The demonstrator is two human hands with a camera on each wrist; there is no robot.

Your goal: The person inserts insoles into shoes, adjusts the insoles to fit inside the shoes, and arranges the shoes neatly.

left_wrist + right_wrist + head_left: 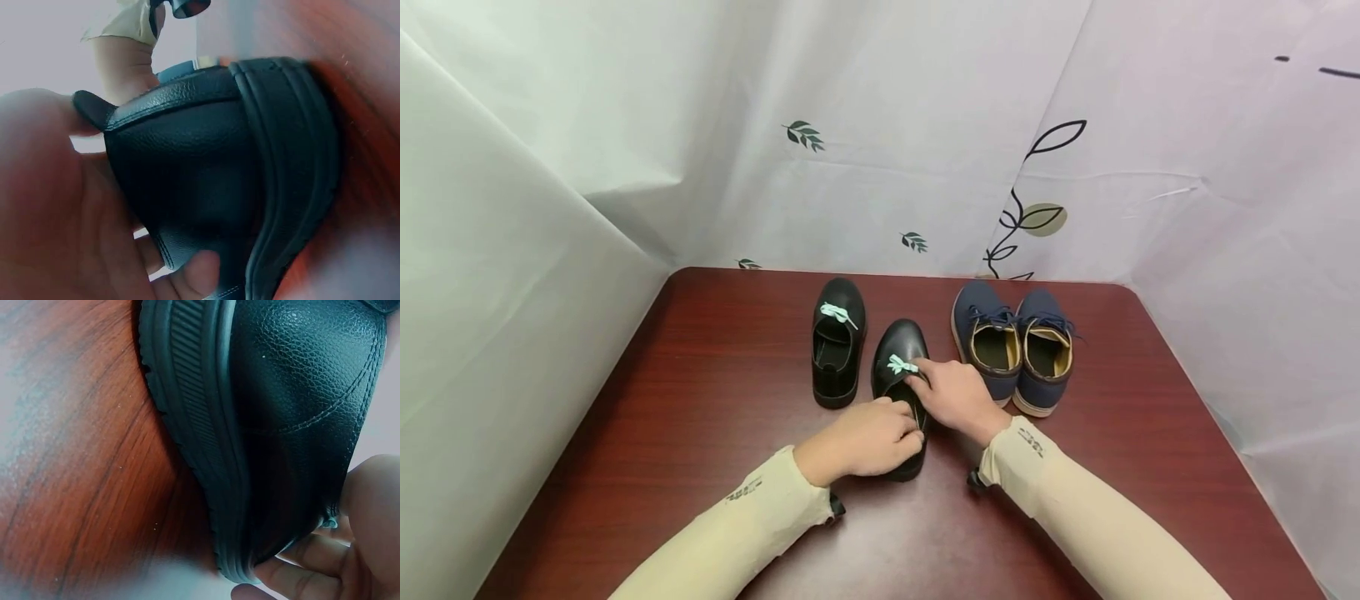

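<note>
A black leather shoe [901,337] with a pale mint lace bow [898,364] stands on the table, toe pointing away from me. My left hand [867,437] grips its heel end at the opening; in the left wrist view, fingers [201,273] curl against the side of the shoe [181,156]. My right hand [957,393] holds the upper's right side beside the bow. In the right wrist view its fingers [300,578] bend over the shoe's upper [294,375], and the sole sits on the wood. The matching black shoe [838,293] stands to the left, its lace also tied.
Two navy lace-up shoes, a left one [976,302] and a right one [1041,393], stand side by side behind and right of my right hand. Beneath everything is a dark red wooden table [722,383]. White patterned cloth [880,192] hangs around its back and sides.
</note>
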